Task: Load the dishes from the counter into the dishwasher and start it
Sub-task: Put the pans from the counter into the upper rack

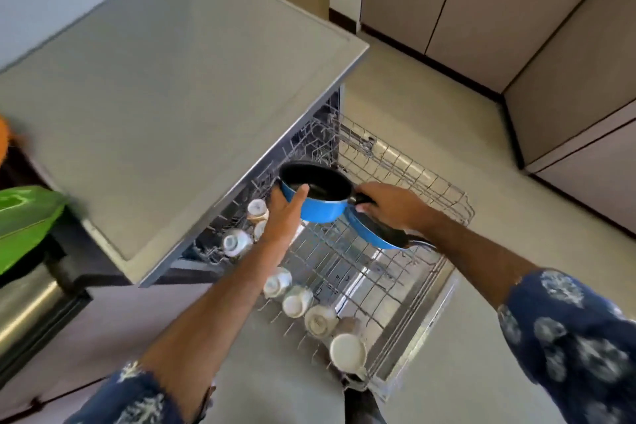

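Step in hand: loading cookware into the pulled-out dishwasher rack. All positions below are given relative to this rack.

Blue saucepan: held above the rack's far-left part, close to the counter edge, roughly upright, dark interior facing up. It does not yet appear to be seated on the wires.

Right hand: fingers curled around the saucepan's black handle, over the middle of the rack. Firm grip.

Left hand: palm against the near side wall of the saucepan, thumb lying up across the blue wall towards the rim, fingers mostly hidden behind the pan. Whether they wrap it or merely steady it, cannot tell; reads as a support.

Blue frying pan: just beneath the right hand, tilted on edge in the rack, handle pointing to the rack's right side. Appears already placed.

White cups: inverted in a row along the rack's near-left edge; more upturned pieces sit at its left end, partly under the counter.

Judgement: loading is well along; visible counter surface carries no dishes, though its left end is out of view.

Next move calls for: tipping the saucepan mouth-down or on its side, lowering it into the free wires beside the frying pan without knocking the cups, then releasing both hands.
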The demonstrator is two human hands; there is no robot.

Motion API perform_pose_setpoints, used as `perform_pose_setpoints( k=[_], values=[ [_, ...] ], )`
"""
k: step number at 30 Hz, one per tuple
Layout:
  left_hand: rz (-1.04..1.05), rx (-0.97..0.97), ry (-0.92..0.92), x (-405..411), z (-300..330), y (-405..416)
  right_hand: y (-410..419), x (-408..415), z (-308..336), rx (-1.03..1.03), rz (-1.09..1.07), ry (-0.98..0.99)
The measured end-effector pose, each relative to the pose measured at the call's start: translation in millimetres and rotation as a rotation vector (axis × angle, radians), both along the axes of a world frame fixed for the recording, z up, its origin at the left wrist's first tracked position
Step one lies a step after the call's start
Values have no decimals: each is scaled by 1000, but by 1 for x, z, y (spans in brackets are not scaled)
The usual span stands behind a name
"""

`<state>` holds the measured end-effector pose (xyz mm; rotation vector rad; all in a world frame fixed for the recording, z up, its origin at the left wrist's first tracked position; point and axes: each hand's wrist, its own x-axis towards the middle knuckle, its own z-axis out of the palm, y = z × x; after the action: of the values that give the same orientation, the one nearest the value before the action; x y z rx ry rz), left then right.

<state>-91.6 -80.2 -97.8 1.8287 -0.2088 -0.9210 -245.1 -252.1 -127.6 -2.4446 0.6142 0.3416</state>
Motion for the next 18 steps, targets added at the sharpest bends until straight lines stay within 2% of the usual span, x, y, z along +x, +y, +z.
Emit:
perform_pose_setpoints(
  k=[7,12,18],
  values=[
    [-75,263,-183,44,-73,-46,-30,53,-90,-1,-42,-12],
    [-66,257,-285,56,-101,-61,-41,76,-136,28,-115,-24],
    [-20,211,-343,57,-116,-69,-56,106,-155,68,-154,-13]
  ],
)
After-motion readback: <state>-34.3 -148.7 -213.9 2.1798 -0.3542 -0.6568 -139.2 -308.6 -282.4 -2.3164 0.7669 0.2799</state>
